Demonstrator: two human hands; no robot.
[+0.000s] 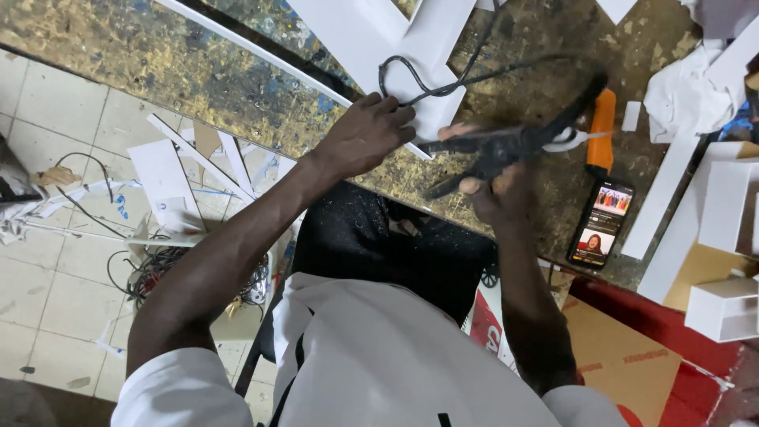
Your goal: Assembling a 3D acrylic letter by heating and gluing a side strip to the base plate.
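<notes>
two hands: left hand [365, 134] presses one white panel [379, 47], right hand [498, 198] grips one glue gun [514, 142].

We see our left hand [365, 136] pressing a white foam board piece [387, 47] flat near the desk [198, 71] front edge, while our right hand [498, 194] grips a black glue gun [514, 142] just beside it; an orange utility knife [601, 130] and a lit phone [601, 224] lie toward the desk's right side

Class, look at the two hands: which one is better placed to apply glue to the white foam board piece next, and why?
Probably the right hand: it grips the black glue gun, nozzle beside the white foam board piece. The left hand presses that piece down.
</notes>
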